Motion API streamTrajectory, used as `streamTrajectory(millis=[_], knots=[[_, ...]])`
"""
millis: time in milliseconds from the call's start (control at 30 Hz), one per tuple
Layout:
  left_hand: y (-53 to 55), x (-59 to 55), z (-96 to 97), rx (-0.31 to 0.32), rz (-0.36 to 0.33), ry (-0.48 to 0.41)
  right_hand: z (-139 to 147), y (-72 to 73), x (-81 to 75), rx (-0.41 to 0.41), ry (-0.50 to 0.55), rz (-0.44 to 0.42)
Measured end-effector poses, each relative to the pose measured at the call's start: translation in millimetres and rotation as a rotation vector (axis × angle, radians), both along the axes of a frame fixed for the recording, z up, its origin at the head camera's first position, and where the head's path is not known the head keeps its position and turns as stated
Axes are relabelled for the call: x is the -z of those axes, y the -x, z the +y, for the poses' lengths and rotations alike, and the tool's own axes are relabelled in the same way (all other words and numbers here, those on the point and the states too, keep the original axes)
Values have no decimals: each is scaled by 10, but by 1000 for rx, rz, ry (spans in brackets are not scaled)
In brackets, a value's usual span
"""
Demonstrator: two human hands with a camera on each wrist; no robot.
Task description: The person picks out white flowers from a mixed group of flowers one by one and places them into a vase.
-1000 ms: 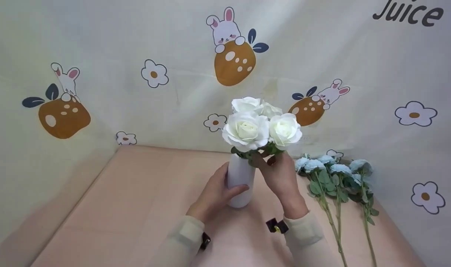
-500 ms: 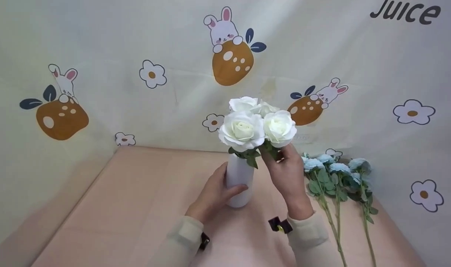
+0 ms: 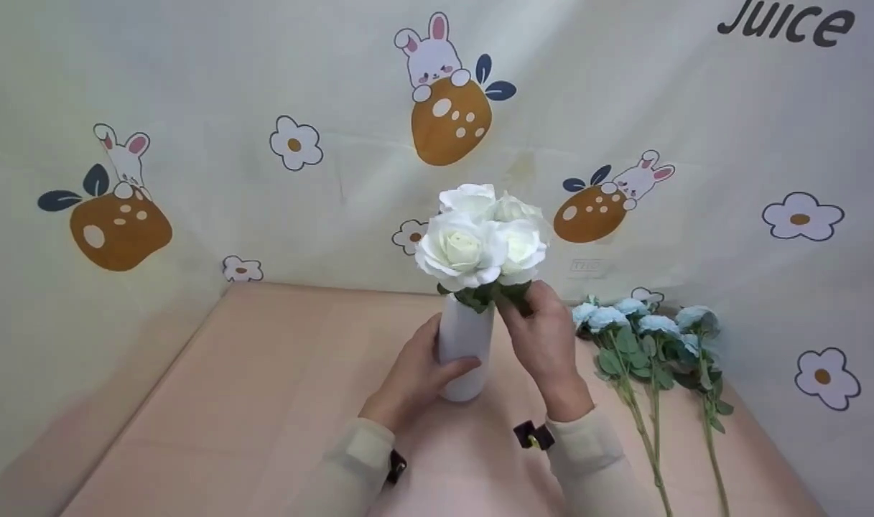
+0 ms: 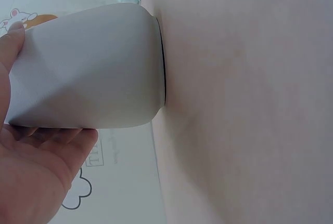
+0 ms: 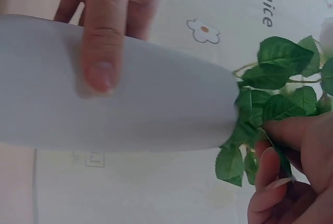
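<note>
A white vase [image 3: 465,352] stands on the table, with several white roses [image 3: 459,249] in its mouth. My left hand [image 3: 415,370] grips the vase from the left, its thumb [image 5: 102,57] across the near side. The left wrist view shows the vase's lower body [image 4: 99,68], with fingers curled along it. At the vase mouth, my right hand [image 3: 546,343] pinches among the green leaves [image 5: 283,60] below the right-hand rose. A leaf lies between its thumb and fingers in the right wrist view; the stem it may hold there is hidden.
Several pale blue flowers [image 3: 607,320] with long green stems [image 3: 656,431] lie on the table's right side. A pink cloth covers the table [image 3: 214,402]. Behind it hangs a pale curtain [image 3: 336,194] printed with rabbits and daisies.
My right hand first shifted right, then came back left toward the vase mouth, and the white roses have drawn left and closer together. My left hand stays on the vase.
</note>
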State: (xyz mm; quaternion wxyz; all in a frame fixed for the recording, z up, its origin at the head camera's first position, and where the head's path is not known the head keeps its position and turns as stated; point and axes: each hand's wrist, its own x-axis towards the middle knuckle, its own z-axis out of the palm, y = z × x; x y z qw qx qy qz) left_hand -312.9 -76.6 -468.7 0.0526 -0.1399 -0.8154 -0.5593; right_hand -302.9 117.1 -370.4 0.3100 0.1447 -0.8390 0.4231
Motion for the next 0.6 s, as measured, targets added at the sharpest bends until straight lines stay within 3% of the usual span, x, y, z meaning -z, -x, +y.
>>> streamTrajectory(millis=[167, 333, 600], knots=[[2, 8, -3, -1, 23, 4, -46, 15, 49, 26, -121, -65], [5, 17, 0, -5, 31, 12, -37, 22, 48, 17, -109, -92], [11, 24, 1, -7, 31, 13, -34, -11, 10, 2, -25, 29]])
